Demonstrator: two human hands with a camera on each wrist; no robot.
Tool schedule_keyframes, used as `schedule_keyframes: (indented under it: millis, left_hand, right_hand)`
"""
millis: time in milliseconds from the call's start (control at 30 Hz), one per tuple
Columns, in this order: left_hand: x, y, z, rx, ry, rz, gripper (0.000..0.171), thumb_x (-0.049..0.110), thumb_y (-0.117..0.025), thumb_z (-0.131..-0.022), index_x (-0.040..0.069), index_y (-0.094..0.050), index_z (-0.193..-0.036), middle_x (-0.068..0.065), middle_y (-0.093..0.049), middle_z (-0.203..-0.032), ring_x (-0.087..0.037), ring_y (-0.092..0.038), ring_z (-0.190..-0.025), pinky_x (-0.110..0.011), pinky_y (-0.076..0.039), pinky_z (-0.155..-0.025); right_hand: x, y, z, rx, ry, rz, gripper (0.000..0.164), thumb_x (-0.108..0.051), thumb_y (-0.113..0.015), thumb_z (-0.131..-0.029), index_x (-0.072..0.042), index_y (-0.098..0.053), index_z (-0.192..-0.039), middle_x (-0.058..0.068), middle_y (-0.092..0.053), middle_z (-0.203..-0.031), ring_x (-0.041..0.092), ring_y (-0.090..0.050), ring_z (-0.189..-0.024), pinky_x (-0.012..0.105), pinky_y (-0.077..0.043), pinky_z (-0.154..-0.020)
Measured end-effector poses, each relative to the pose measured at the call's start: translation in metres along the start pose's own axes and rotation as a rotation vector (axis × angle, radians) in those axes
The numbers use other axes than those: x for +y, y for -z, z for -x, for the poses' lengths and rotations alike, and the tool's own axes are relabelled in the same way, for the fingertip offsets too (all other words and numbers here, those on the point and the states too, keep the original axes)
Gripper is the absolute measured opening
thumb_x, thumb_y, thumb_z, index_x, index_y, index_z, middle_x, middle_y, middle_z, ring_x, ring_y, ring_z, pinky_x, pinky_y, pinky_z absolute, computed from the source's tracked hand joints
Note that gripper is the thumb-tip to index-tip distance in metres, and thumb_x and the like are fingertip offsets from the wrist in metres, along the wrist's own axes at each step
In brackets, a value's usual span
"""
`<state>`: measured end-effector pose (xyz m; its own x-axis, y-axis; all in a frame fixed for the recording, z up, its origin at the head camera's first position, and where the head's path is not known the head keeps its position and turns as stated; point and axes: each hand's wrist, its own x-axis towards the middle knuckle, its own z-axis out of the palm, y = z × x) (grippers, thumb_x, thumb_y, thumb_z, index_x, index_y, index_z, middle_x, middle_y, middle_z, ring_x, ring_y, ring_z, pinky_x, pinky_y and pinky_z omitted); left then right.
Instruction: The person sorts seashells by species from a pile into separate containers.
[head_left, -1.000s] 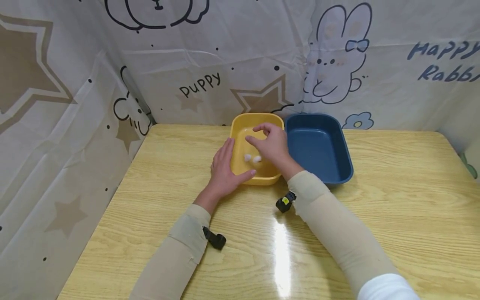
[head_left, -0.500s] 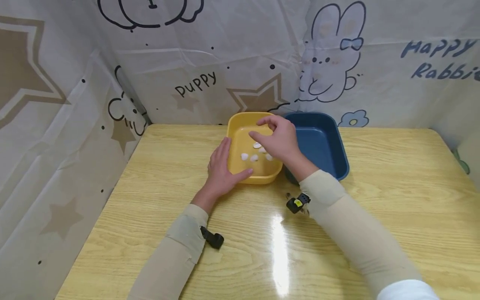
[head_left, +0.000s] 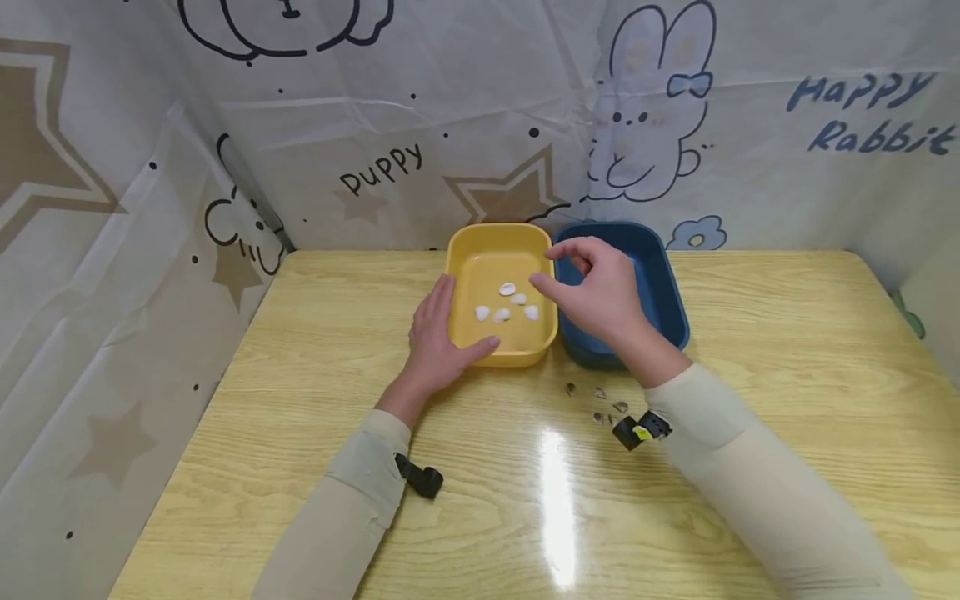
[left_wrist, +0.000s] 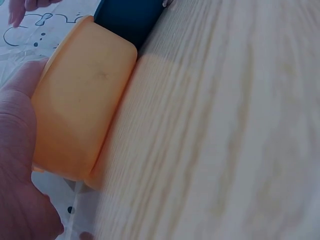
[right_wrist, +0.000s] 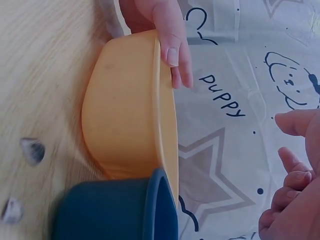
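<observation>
My left hand (head_left: 437, 340) rests against the front left corner of a yellow bin (head_left: 502, 358), its fingers straight along the left wall and its thumb over the front rim. In the bin lie several small white shell-like pieces (head_left: 507, 289), spread apart. My right hand (head_left: 600, 287) hovers over the rims where the yellow bin meets a blue bin (head_left: 663, 283). Its thumb and forefinger are parted, with nothing between them. The right wrist view shows the right hand (right_wrist: 300, 185) at the side, above bin level, and the left thumb lying at the yellow rim.
Several small dark shells (head_left: 599, 392) are scattered on the wooden table (head_left: 337, 333) in front of the blue bin, close to the right wrist camera (head_left: 640, 430). Both bins stand side by side near a printed cloth backdrop (head_left: 337, 108).
My right hand has moved right, out from over the yellow bin, uncovering more white pieces. The dark shells on the table have come into view. My left hand stays at the yellow bin.
</observation>
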<state>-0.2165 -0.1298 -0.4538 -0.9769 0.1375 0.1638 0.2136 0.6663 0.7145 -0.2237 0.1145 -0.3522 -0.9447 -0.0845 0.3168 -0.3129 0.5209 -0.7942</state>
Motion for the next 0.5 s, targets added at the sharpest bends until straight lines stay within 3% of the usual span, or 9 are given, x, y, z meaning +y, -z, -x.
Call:
schedule_keyframes:
  millis: [167, 500]
  left_hand:
    - [0.000, 0.000, 0.001, 0.002, -0.001, -0.005, 0.113, 0.060, -0.074, -0.079, 0.019, -0.009, -0.162, 0.003, -0.005, -0.166, -0.030, -0.006, -0.149, -0.057, -0.007, -0.114]
    - [-0.001, -0.001, 0.000, 0.007, -0.009, -0.005, 0.113, 0.058, -0.075, -0.079, 0.019, -0.010, -0.162, 0.003, -0.007, -0.166, -0.027, -0.006, -0.149, -0.057, -0.009, -0.114]
  right_hand:
    - [0.001, 0.010, 0.015, -0.003, 0.026, 0.042, 0.031, -0.029, -0.082, -0.084, -0.007, -0.071, -0.104, 0.008, -0.046, -0.083, 0.024, -0.044, -0.081, 0.039, -0.034, -0.072]
    - [0.009, 0.018, 0.043, 0.003, 0.020, 0.090, 0.029, -0.028, -0.083, -0.084, -0.009, -0.071, -0.103, 0.006, -0.048, -0.083, 0.022, -0.045, -0.082, 0.038, -0.036, -0.073]
